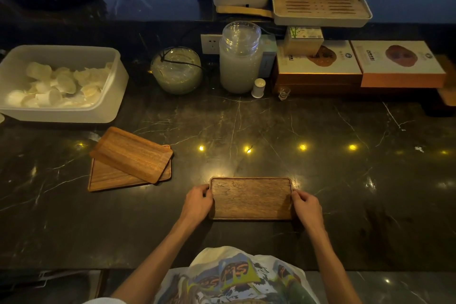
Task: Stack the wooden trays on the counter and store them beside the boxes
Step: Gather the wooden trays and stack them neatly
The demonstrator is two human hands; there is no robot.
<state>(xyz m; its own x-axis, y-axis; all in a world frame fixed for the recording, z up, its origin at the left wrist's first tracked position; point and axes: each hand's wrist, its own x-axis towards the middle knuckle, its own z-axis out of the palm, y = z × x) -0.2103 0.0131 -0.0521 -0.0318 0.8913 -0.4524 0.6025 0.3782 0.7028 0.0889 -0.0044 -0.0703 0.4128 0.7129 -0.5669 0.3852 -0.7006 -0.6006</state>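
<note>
Low at centre frame, left grip (198, 201) and right grip (307, 206) each clasp a short end of one wooden tray (250, 198) lying on the bench (345, 180), probably to lift it level onto the two overlapping trays (128, 158) at left.

Counter (320, 180): dark stone, marble-like with pale veins, polished glossy enough to mirror the point lights. Near wooden tray (250, 198): dull brown wood, open grain, matt and rough-looking; upper left tray (130, 153) and lower left tray (106, 177): warmer reddish wood, fine straight grain, smooth with a low satin sheen. Tub (116, 96): frosted translucent plastic, matt; jar (240, 57) and round bowl (176, 70): clear glass, glossy; boxes (397, 61): printed card, matt; slatted tea tray (320, 2): pale wood or bamboo, dull.
</note>
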